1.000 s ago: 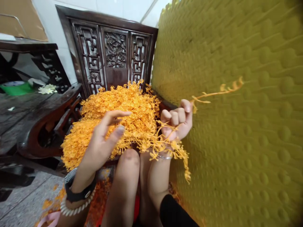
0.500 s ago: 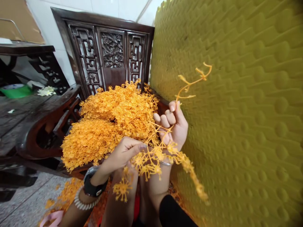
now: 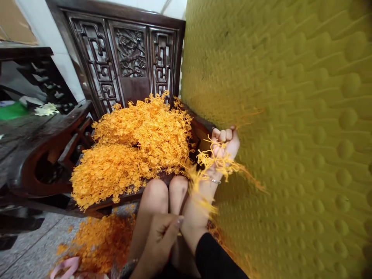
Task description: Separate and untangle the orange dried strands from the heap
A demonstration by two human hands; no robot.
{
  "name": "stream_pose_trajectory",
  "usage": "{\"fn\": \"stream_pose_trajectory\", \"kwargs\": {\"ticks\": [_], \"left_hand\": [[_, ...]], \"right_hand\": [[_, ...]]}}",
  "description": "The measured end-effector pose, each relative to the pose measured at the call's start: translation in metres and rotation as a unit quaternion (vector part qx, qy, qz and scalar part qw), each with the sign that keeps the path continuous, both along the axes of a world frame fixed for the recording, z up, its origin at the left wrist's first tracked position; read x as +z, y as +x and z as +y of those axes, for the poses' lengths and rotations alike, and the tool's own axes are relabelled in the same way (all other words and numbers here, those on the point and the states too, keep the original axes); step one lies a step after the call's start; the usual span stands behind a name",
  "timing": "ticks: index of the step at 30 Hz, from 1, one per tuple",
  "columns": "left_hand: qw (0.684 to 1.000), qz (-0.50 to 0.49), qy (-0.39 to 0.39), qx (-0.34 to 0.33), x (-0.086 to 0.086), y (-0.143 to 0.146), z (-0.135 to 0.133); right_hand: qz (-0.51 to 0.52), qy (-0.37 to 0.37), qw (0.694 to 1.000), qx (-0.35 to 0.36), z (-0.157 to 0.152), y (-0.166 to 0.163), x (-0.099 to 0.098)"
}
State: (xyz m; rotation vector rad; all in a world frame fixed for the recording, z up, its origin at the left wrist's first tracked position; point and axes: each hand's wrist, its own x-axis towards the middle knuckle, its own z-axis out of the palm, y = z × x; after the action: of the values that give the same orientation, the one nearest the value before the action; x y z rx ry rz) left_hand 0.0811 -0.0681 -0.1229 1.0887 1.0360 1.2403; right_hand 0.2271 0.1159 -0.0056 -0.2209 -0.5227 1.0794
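Note:
My right hand [image 3: 225, 145] is curled round an orange plastic flower sprig [image 3: 229, 167], whose thin branches hang over the palm and wrist, partly blurred. A smeared stem end sticks out past the thumb, towards the yellow-green mat. Lower down, over my knees, my left hand [image 3: 164, 236] is closed with thumb and finger pinched together. A tiny yellow bit shows under the thumb, too small to name. Ahead of both hands, a big heap of similar orange sprigs [image 3: 139, 143] lies on a dark wooden chair seat.
A tall textured mat [image 3: 290, 116] stands close on the right. The carved chair back [image 3: 132, 58] rises behind the heap, its armrest [image 3: 37, 155] to the left. Orange pieces [image 3: 101, 240] litter the floor near a pink strap [image 3: 65, 267]. A green bowl [image 3: 13, 110] sits far left.
My left hand has dropped from the sprig down to my knees. My right hand has shifted slightly right, the sprig swinging with it. The view has turned a little.

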Motion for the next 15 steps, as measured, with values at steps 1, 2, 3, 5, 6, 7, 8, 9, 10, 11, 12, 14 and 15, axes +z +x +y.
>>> {"fn": "stream_pose_trajectory", "kwargs": {"ticks": [1, 2, 3, 5, 6, 7, 8, 9, 10, 11, 12, 14, 15], "left_hand": [[0.999, -0.028, -0.028, 0.007, -0.005, 0.001, 0.0], [0.997, -0.056, -0.05, 0.018, -0.007, 0.002, 0.002], [0.994, -0.085, -0.061, 0.032, -0.007, 0.002, 0.007], [0.987, -0.14, -0.052, 0.06, 0.004, -0.001, 0.018], [0.983, -0.166, -0.041, 0.073, 0.012, -0.003, 0.024], [0.978, -0.189, -0.032, 0.085, 0.021, -0.006, 0.031], [0.972, -0.209, -0.02, 0.103, 0.03, -0.01, 0.038], [0.966, -0.227, -0.003, 0.125, 0.039, -0.015, 0.045], [0.959, -0.238, 0.021, 0.149, 0.045, -0.02, 0.052], [0.953, -0.24, 0.055, 0.175, 0.05, -0.024, 0.06], [0.948, -0.233, 0.093, 0.195, 0.053, -0.028, 0.069], [0.948, -0.179, 0.156, 0.212, 0.054, -0.032, 0.087], [0.951, -0.139, 0.172, 0.214, 0.052, -0.034, 0.095]], "right_hand": [[-0.002, 0.006, 1.0, 0.015, 0.003, 0.004, -0.001], [-0.013, 0.017, 0.999, 0.037, 0.003, 0.004, -0.002], [-0.032, 0.029, 0.997, 0.066, 0.002, 0.001, -0.001], [-0.074, 0.048, 0.987, 0.134, -0.002, -0.012, 0.003], [-0.092, 0.048, 0.981, 0.164, -0.004, -0.02, 0.005], [-0.107, 0.043, 0.975, 0.191, -0.005, -0.027, 0.007], [-0.114, 0.034, 0.969, 0.215, -0.004, -0.033, 0.007], [-0.113, 0.024, 0.966, 0.233, -0.003, -0.038, 0.007], [-0.107, 0.016, 0.963, 0.247, -0.001, -0.041, 0.006], [-0.096, 0.009, 0.961, 0.26, 0.002, -0.043, 0.004], [-0.083, 0.005, 0.958, 0.273, 0.006, -0.045, 0.001], [-0.055, 0.004, 0.952, 0.302, 0.014, -0.046, -0.005], [-0.043, 0.002, 0.947, 0.32, 0.017, -0.046, -0.008]]}}
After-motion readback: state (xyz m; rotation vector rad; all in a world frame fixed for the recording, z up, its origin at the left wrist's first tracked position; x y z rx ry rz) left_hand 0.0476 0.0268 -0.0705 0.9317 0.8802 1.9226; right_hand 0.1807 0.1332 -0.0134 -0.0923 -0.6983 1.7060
